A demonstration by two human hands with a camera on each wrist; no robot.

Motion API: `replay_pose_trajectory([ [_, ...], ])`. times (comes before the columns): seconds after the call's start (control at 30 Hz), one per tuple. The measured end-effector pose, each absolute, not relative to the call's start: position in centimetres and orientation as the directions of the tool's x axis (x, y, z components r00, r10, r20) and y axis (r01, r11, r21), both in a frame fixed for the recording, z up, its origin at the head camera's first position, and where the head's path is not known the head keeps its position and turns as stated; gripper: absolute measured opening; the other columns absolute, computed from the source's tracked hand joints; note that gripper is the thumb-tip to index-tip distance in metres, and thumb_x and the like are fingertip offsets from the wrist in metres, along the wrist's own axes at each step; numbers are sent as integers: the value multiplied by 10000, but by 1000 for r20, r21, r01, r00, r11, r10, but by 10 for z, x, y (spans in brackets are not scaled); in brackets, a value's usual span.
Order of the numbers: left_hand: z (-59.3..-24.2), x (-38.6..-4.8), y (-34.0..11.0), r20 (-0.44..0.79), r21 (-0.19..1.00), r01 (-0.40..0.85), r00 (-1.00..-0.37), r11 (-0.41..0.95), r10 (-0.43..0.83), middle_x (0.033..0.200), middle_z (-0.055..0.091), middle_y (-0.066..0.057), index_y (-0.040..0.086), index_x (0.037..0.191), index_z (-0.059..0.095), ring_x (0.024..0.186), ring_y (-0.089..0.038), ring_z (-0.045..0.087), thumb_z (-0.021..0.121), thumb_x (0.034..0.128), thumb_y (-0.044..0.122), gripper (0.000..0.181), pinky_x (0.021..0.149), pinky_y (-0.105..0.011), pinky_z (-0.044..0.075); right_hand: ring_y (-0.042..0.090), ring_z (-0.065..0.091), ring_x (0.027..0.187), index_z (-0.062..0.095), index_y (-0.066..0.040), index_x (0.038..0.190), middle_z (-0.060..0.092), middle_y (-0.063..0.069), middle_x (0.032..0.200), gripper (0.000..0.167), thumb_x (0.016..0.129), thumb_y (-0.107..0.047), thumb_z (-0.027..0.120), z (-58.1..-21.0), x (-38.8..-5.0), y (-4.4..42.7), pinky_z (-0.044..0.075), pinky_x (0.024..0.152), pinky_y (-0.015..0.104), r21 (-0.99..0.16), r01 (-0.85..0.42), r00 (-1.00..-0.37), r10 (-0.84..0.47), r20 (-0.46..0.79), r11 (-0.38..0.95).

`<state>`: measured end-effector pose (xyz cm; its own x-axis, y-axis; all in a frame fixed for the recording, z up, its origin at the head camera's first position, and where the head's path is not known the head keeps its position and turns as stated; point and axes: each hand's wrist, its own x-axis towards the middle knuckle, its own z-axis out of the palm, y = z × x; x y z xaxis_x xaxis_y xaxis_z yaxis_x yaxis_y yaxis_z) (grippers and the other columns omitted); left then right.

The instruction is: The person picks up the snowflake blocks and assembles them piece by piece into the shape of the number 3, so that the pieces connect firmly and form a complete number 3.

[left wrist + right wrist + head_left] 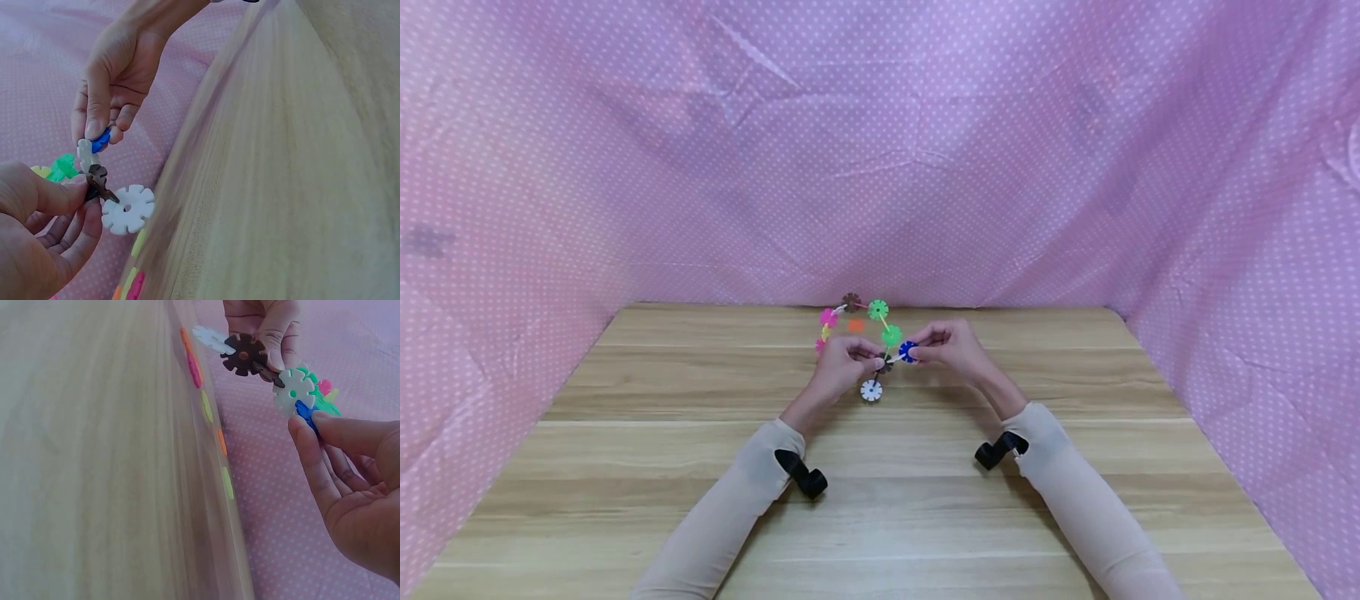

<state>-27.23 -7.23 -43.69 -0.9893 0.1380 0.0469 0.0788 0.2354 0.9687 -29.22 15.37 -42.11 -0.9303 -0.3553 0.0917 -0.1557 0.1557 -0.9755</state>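
Observation:
A chain of notched plastic discs in pink, yellow, green, brown and white hangs between both hands. My left hand (842, 367) pinches a brown disc (245, 355) near the chain's lower end, where a white disc (871, 391) sticks out. My right hand (955, 350) pinches a blue disc (907, 352), which joins a white disc (294, 392) beside the brown pieces. Green discs (891, 336) rise behind the left fingertips, and another brown disc (851, 302) is at the far side of the loop.
Under the hands is a wooden table (880, 517). An orange piece (856, 326) shows inside the loop. Several flat pieces, among them a pink one (194, 369) and a yellow one (207, 406), lie near the table's edge. Pink dotted cloth (880, 167) surrounds the table.

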Motion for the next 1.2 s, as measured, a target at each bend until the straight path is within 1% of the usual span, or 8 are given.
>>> replay_pose_trajectory([
  [0.13,-436,-272,-73,57,968,88,-989,233,135,868,761,-142,-46,969,755,675,-73,618,790,825,-45,147,615,-217,534,158,734,738,681,145,1069,771,95,868,224,863,78,739,-419,-291,152,642,763,370,-979,-129,-947,-311,76,155],
  [0.37,-435,-272,-72,50,982,69,-993,174,111,901,755,-200,-61,982,747,652,-53,621,783,834,-48,152,589,-205,533,102,719,707,667,164,1102,760,-1,824,240,886,75,722,-421,-291,147,583,864,576,-985,-105,-968,-242,70,134],
  [0.5,-435,-273,-71,51,986,66,-994,156,100,918,749,-228,-65,981,746,651,-52,620,776,838,-54,147,586,-210,526,69,707,706,665,162,1116,752,-35,812,235,907,62,706,-422,-290,147,590,865,554,-986,-106,-972,-224,75,128],
  [0.67,-438,-274,-70,53,986,69,-993,152,110,917,754,-220,-76,989,742,679,-59,646,778,830,-60,164,661,-256,592,66,709,730,653,160,1143,761,-11,839,259,905,69,702,-422,-291,148,607,877,484,-989,-86,-973,-222,58,118],
  [0.8,-439,-274,-72,44,971,77,-988,226,147,935,766,-184,-57,991,752,718,-55,659,807,811,-37,189,708,-239,596,76,717,745,669,141,1145,769,38,869,269,886,82,712,-422,-293,149,600,894,485,-987,-67,-971,-236,31,147],
  [0.93,-430,-275,-81,0,938,72,-978,340,206,937,778,-126,1,967,778,718,-67,657,842,800,32,181,666,-243,583,82,714,751,687,130,1129,771,121,913,261,879,67,727,-424,-295,150,602,880,484,-975,-90,-959,-281,31,201],
  [1.03,-414,-273,-94,-34,899,75,-970,432,239,915,769,-73,53,949,787,762,-156,684,856,814,132,171,674,-272,576,88,705,752,696,122,1117,761,191,951,253,874,63,732,-427,-295,150,604,867,492,-965,-128,-948,-313,51,231],
  [1.2,-386,-266,-112,53,860,153,-976,487,212,853,746,-53,80,937,779,797,-249,679,831,852,213,166,677,-269,536,92,704,767,709,104,1116,751,236,983,239,882,58,723,-425,-292,148,592,868,534,-951,-184,-924,-373,82,248],
])
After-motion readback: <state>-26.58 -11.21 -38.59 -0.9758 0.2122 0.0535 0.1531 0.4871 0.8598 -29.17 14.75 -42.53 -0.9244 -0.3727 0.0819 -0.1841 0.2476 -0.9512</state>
